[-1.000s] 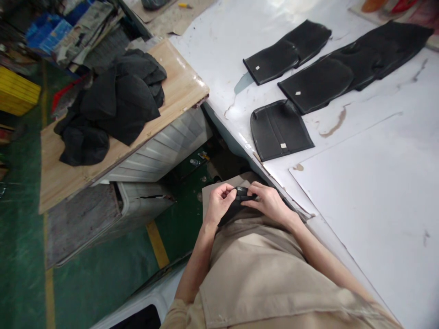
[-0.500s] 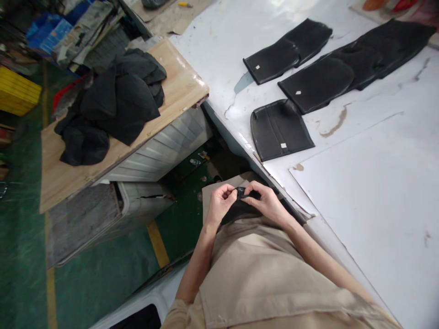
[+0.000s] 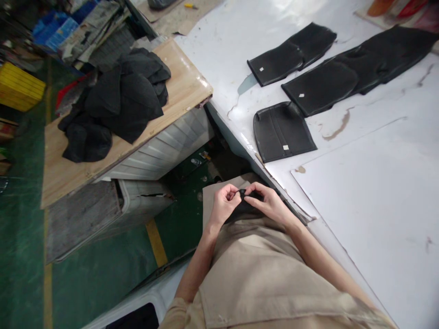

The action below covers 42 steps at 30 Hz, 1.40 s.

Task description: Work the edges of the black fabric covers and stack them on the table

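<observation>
Clock directions here run from the hands, with twelve at the top of the view. A yellow crate [image 3: 21, 87] sits near ten o'clock at the far left, above green floor [image 3: 103, 285], with blue crates [image 3: 56, 29] beyond it. Toward nine o'clock stands a grey-topped box [image 3: 82, 219]. A wood-grain board [image 3: 183, 75] stretches across ten o'clock, carrying a crumpled heap of black cloth [image 3: 123, 93]; a yellow floor stripe [image 3: 156, 242] shows at eight. The left hand [image 3: 224, 203] is closed in a pinch, thumb against curled fingers, on a small black piece [image 3: 243, 193]. This lies between both hands, in front of the tan clothing [image 3: 254, 265], its shape mostly hidden by the fingers. The right hand [image 3: 269, 201] grips its other side between thumb and forefinger. Dark material lies just below the fingers; whether it joins the piece, I cannot tell. On the white table [image 3: 363, 116], a rounded black panel [image 3: 285, 131] with a pale tag rests between one and two o'clock. A shorter black strip [image 3: 291, 54] lies at one o'clock, and a longer black strip [image 3: 356, 68] at two, its near corner beside the panel. A white sheet [image 3: 370, 192] spreads at three o'clock.
</observation>
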Available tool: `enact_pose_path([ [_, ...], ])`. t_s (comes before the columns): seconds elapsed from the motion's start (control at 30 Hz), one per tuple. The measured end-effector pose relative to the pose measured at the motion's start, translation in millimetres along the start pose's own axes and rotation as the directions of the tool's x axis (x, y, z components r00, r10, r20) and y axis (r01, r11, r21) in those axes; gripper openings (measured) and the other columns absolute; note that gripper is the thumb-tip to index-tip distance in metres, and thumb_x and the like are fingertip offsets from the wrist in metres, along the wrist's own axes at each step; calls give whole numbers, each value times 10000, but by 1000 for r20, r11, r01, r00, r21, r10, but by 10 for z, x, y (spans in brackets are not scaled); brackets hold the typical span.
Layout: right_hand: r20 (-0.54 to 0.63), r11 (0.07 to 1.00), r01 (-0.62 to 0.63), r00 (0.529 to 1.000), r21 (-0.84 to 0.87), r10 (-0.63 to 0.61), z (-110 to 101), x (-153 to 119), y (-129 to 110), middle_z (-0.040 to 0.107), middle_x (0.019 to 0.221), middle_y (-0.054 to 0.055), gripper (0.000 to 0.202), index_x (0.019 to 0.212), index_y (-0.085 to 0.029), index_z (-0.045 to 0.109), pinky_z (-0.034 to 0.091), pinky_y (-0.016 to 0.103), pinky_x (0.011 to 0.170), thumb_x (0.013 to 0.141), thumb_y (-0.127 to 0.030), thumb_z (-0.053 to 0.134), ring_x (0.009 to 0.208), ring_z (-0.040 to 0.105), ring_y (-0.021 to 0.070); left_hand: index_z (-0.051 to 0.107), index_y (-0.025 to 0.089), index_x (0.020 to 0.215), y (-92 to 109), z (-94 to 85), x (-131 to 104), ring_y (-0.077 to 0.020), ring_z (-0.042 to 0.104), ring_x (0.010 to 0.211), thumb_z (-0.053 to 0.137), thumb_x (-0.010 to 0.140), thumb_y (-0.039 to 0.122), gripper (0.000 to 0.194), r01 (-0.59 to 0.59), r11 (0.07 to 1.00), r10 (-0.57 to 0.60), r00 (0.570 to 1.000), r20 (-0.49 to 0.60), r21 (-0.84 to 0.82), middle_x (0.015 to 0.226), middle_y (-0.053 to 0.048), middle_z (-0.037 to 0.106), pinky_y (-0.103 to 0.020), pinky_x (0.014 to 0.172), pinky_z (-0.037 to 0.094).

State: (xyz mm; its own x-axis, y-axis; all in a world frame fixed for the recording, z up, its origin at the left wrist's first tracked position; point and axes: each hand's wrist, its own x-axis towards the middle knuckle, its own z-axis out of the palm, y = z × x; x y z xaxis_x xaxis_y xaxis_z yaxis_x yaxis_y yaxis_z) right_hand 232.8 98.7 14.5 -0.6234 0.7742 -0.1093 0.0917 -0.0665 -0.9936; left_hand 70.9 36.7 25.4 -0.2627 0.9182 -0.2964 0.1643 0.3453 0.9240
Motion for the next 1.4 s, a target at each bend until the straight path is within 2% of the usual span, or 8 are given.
enact_pose_path([
  [0.2, -49, 986, -74, 995, 149, 82, -13, 70, 11, 586, 807, -3, 162, 880, -197, 567, 453, 268, 686, 825, -315, 663, 751, 566, 148, 519, 169, 683, 76, 52, -28, -76, 365, 535, 571, 802, 258, 157, -9, 998, 10, 1000, -10, 66, 585, 48, 436, -202, 491, 275],
  [0.33, -48, 987, -84, 995, 137, 92, 13, 97, 19, 604, 843, 1, 187, 927, -192, 571, 457, 273, 715, 783, -248, 675, 787, 586, 149, 507, 168, 667, 102, 69, -42, -80, 358, 553, 582, 800, 263, 181, -50, 992, 50, 999, -2, 114, 587, 47, 425, -209, 509, 279],
  [0.47, -50, 989, -98, 993, 114, 104, 17, 107, 8, 595, 787, -15, 189, 930, -183, 577, 442, 258, 665, 752, -182, 639, 731, 572, 134, 509, 167, 666, 88, 79, -50, -81, 352, 551, 585, 805, 275, 191, -72, 987, 72, 997, 5, 140, 586, 47, 419, -215, 513, 276],
  [0.6, -75, 984, -128, 988, 127, 138, 24, 119, -2, 583, 743, -26, 209, 910, -178, 580, 416, 245, 613, 707, -155, 621, 675, 551, 119, 524, 166, 678, 76, 90, -51, -83, 371, 551, 584, 808, 285, 186, -56, 991, 54, 998, 14, 122, 587, 44, 435, -214, 513, 282],
  [0.93, -63, 908, -274, 949, 316, 309, 39, 119, 46, 612, 729, -23, 237, 844, -183, 597, 391, 233, 578, 617, -192, 663, 641, 546, 112, 536, 160, 679, 25, 131, -39, -79, 415, 547, 577, 790, 276, 166, 16, 1000, -17, 999, 42, 16, 604, 37, 479, -196, 504, 320],
  [1.2, -35, 915, -242, 963, 324, 267, 32, 112, 44, 563, 715, -38, 188, 819, -194, 569, 348, 229, 556, 680, -243, 687, 625, 500, 108, 567, 160, 702, 12, 106, -23, -78, 444, 544, 602, 775, 297, 159, 75, 996, -72, 995, 68, -45, 610, 31, 523, -184, 500, 333],
  [1.3, 40, 941, -201, 980, 272, 197, -40, 82, -4, 549, 714, -31, 182, 851, -186, 594, 365, 238, 581, 786, -339, 667, 638, 490, 113, 548, 161, 678, -20, 91, -8, -75, 432, 533, 601, 788, 324, 204, 109, 991, -105, 993, 47, -78, 599, 35, 510, -181, 490, 326],
  [1.4, 153, 956, -169, 979, 240, 135, -163, 33, -31, 609, 835, 5, 298, 975, -190, 627, 427, 261, 673, 859, -464, 617, 748, 547, 143, 558, 160, 690, -52, 65, 4, -78, 438, 538, 596, 789, 311, 185, 108, 990, -105, 994, 39, -95, 614, 32, 522, -185, 495, 333],
])
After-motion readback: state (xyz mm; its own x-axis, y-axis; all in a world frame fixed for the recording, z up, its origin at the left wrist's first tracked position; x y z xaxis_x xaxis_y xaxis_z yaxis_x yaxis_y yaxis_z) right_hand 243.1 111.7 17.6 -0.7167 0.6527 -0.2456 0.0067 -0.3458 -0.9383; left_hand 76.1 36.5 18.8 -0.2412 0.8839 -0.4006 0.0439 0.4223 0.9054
